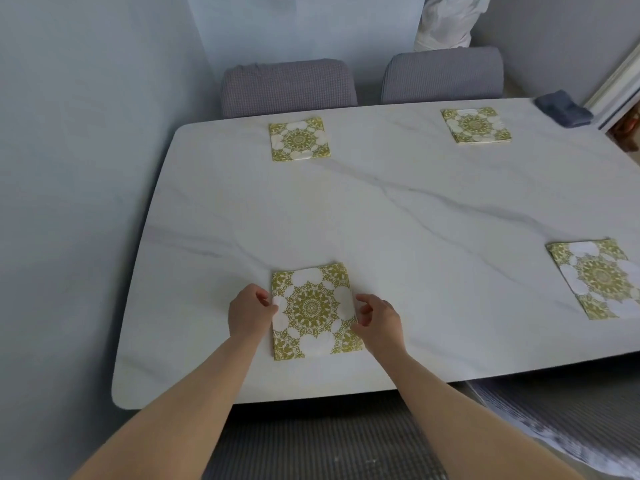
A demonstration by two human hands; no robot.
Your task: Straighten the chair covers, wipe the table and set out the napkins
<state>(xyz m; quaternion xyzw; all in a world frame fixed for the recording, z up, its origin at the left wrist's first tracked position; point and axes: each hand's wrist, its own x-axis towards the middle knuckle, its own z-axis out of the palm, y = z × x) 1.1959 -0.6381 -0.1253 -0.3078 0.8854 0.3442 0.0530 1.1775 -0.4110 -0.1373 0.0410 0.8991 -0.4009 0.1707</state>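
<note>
A white marble table (398,220) carries several green-and-white patterned napkins. The near-left napkin (313,310) lies flat by the front edge. My left hand (249,311) pinches its left edge and my right hand (379,320) pinches its right edge. Other napkins lie at the far left (299,138), the far right (476,125) and the near right (597,277). Two grey-covered chairs stand behind the table, one on the left (289,86) and one on the right (443,74).
A folded dark blue cloth (562,107) rests on the table's far right corner. A wall runs close along the left side. A white bundle (450,20) stands behind the right chair. A grey-covered chair back (346,441) sits just below the table's near edge.
</note>
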